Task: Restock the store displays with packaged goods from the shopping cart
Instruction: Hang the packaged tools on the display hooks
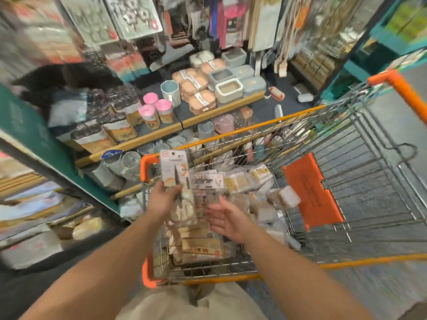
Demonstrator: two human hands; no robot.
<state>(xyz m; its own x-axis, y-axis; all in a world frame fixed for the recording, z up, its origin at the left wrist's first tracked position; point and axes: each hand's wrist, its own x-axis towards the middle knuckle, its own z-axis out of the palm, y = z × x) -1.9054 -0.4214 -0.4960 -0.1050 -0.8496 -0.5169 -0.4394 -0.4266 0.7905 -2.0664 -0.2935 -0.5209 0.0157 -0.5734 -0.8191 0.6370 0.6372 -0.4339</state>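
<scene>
Left hand (163,199) grasps carded scissors pack (176,173), label blurred; right hand (227,221) fingers released above shopping cart (300,265).

Carded scissors pkg (176,179) upright, held above wire shopping cart (346,181); cart's near end heaped w/ tan and clear packaged goods (242,195).

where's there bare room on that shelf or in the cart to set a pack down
Bare dark shelf surface shows right of the grey lidded boxes, around a few small items. The cart's far wire floor beyond the orange flap is free. Crowded: the near cart end under both hands, and the shelf's left with pink-lidded jars.
</scene>
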